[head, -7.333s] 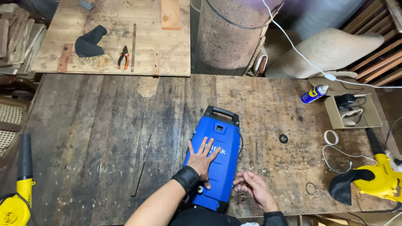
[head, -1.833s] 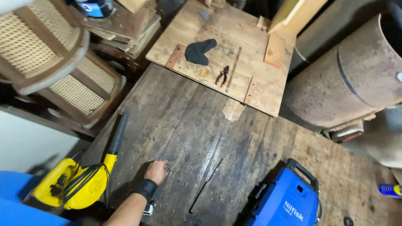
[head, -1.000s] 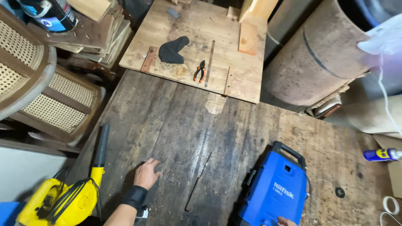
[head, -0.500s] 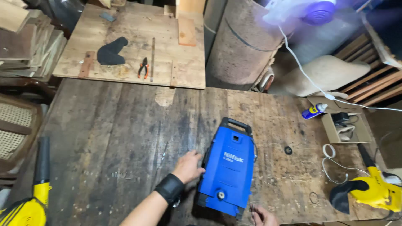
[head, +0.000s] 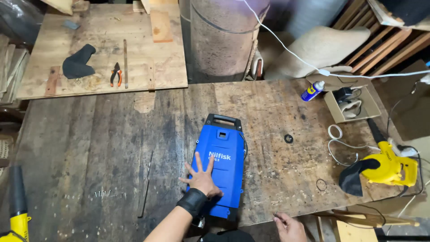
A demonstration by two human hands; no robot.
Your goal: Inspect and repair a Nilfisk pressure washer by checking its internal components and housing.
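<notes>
Pressing left hand (head: 202, 175), fingers spread flat, on blue washer (head: 221, 163) near worktop's front edge; right hand (head: 291, 227) loosely curled, empty; casing closed, screws (head: 104, 194) lying loose.

The big counter (head: 89, 148) is made of old, dark, scratched wood planks. A blue plastic machine with a black handle (head: 224, 166) lies flat near the middle. Left of it lie a long thin metal rod (head: 146, 183) and a row of small screws (head: 104, 194). On the right are a small black ring (head: 289, 139), a blue spray can (head: 312, 91), an open cardboard box (head: 351, 105), a white cord (head: 337, 144) and a yellow power tool (head: 385, 168).
</notes>
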